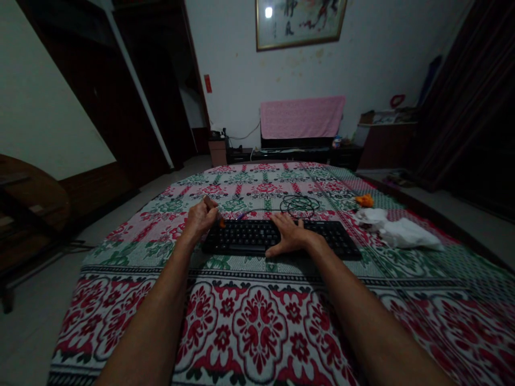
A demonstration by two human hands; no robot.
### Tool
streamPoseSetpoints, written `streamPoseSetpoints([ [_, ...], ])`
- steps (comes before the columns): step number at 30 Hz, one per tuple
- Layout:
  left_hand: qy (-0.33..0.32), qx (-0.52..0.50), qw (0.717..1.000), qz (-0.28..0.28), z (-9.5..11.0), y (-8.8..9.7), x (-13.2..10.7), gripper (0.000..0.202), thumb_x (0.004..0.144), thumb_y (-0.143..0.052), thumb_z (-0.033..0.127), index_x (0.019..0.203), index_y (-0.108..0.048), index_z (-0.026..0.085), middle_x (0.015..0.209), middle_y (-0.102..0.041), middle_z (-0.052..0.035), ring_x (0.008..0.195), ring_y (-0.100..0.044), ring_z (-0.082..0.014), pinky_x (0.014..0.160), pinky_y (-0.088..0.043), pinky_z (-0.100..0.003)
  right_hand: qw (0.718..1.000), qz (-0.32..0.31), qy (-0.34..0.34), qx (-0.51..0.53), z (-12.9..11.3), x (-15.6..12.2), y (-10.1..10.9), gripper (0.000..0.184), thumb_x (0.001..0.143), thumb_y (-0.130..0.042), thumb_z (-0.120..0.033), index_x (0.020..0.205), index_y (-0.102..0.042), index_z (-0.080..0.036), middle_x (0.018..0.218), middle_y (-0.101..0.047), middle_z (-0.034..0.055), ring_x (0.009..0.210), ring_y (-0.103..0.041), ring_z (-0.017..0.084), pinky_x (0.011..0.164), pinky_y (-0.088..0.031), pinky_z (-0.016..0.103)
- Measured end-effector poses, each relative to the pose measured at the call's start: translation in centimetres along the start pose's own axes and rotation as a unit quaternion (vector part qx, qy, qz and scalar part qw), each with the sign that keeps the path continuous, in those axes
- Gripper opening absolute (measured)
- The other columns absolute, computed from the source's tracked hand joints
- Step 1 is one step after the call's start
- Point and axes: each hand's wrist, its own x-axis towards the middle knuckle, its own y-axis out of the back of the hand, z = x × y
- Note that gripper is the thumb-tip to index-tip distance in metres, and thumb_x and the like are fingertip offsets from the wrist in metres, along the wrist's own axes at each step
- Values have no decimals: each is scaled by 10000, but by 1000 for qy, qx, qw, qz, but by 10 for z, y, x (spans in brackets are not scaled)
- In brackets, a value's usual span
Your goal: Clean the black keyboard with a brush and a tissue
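Note:
A black keyboard (247, 236) lies flat on the patterned cloth in front of me. My left hand (200, 219) is closed around a small brush (210, 202) at the keyboard's left end. Its brown handle end sticks up above my fingers, and an orange tip points down at the upper left keys. Fingers spread, my right hand (287, 234) rests on the keyboard right of its middle and covers some keys. Behind the keyboard lies its coiled black cable (300, 205).
The red, green and white cloth (257, 300) covers a big surface. To the right lie a white plastic bag (402, 230) and a crumpled orange thing (364, 200). A pink cloth (302, 118) hangs over a screen by the far wall. A round wooden tabletop (32, 198) stands left.

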Motion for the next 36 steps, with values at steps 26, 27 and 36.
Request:
streamPoseSetpoints([
  [26,-42,-80,996,-18,12,-1,-4,268,681,-529,339,849,-658,175,738,-676,-26,712,-625,-193,625,-461,-259,999,28,11,29,0,9,-15,1312,417,-676,-751,1465,-101,-210,1530,-66,132,1380,30,384,1038,37,655],
  [27,-53,-97,994,-26,12,-5,-5,270,687,-526,348,850,-655,177,738,-675,-23,713,-625,-188,632,-465,-255,999,29,13,30,1,9,-16,1312,416,-672,-755,1465,-102,-211,1530,-65,131,1380,30,384,1037,39,655],
  [36,-95,-120,980,-129,-11,5,5,221,646,-552,326,790,-649,190,721,-668,-5,708,-621,-183,657,-478,-268,999,27,10,25,2,11,-17,1315,413,-666,-764,1465,-96,-218,1530,-64,127,1377,39,392,1039,34,655],
])
